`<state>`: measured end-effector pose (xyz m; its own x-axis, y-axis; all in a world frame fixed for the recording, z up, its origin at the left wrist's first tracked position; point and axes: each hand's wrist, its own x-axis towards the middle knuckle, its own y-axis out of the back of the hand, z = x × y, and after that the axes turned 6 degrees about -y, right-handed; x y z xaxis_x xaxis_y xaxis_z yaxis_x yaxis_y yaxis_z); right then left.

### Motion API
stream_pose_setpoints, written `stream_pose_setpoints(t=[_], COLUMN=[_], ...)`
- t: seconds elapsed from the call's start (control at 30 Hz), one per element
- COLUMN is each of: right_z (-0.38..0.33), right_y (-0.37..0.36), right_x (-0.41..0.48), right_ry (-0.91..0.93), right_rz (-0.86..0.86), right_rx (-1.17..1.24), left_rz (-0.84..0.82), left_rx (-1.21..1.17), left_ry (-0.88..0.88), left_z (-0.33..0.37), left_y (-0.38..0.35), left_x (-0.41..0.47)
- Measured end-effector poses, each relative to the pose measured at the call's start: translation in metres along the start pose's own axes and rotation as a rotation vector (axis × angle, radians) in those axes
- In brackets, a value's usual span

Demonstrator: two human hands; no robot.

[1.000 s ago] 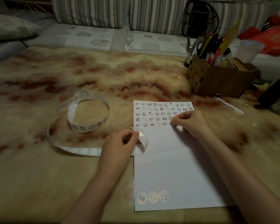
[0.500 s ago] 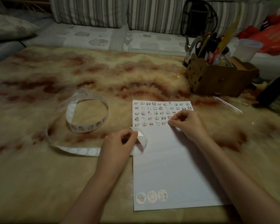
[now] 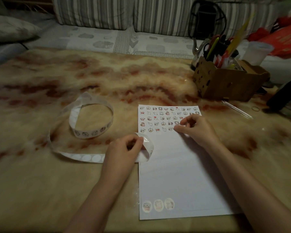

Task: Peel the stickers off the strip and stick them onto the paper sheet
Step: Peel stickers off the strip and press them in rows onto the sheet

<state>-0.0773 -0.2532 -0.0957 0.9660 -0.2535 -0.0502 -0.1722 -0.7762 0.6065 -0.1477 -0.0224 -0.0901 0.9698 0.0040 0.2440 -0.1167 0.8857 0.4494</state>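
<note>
Sticker strip [image 3: 91, 115]: long white backing, coiled in a loose loop on the table [image 3: 40, 190] left of the sheet, its near end curled up at the sheet's left edge.
Left hand [image 3: 124, 148]: forearm angled in from below, thumb and forefinger clamped on that curled end.
Paper sheet [image 3: 175, 174]: flat, five rows of small stickers [image 3: 166, 118] across the top, three larger round ones [image 3: 158, 205] at the bottom left.
Right hand [image 3: 196, 130]: fingers curled, tips drawn together at the end of the lowest row; whether they pinch a sticker cannot be told.
Wooden organiser [image 3: 225, 84]: beyond the sheet, right.
</note>
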Motion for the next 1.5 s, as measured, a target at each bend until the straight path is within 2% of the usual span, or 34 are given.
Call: stream_pose_setpoints(t=[0.17, 0.33, 0.47, 0.57, 0.67, 0.73, 0.8, 0.9, 1.0, 1.23, 1.37, 1.5], right_z=[0.000, -0.002, -0.005, -0.006, -0.014, -0.027, -0.043, -0.061, -0.067, -0.061, -0.061, -0.063], right_y=[0.004, 0.003, -0.005, -0.003, 0.001, -0.001, -0.006, -0.018, -0.026, -0.029, -0.030, -0.032], right_x=[0.001, 0.002, 0.001, -0.001, -0.009, -0.021, -0.039, -0.062, -0.071, -0.073, -0.075, -0.074], right_ry=[-0.006, -0.023, -0.022, -0.021, 0.017, 0.107, 0.202, 0.293, 0.328, 0.303, 0.280, 0.284], right_rz=[-0.056, -0.023, 0.051, 0.077, 0.069, 0.045, -0.068, -0.301, -0.386, -0.389, -0.362, -0.316], right_rx=[0.005, 0.026, -0.142, -0.173, -0.028, 0.131, 0.247, 0.312, 0.354, 0.424, 0.470, 0.524], left_rz=[0.004, 0.005, 0.010, 0.044, 0.108, 0.119, 0.109, 0.110, 0.113, 0.117, 0.117, 0.048], left_rx=[-0.010, -0.010, -0.006, -0.041, -0.208, -0.360, -0.471, -0.462, -0.463, -0.418, -0.497, -0.450], left_ry=[-0.001, 0.008, 0.007, 0.003, -0.001, 0.061, 0.121, 0.114, 0.099, 0.050, 0.071, -0.004], left_z=[0.002, 0.001, 0.000, 0.002, 0.009, 0.014, 0.019, 0.019, 0.018, 0.015, 0.015, 0.014], left_y=[0.000, 0.001, 0.000, 0.001, 0.005, 0.007, 0.007, 0.006, 0.006, 0.007, 0.006, 0.006], left_x=[0.000, 0.000, 0.000, 0.002, 0.006, 0.008, 0.010, 0.011, 0.012, 0.011, 0.011, 0.007])
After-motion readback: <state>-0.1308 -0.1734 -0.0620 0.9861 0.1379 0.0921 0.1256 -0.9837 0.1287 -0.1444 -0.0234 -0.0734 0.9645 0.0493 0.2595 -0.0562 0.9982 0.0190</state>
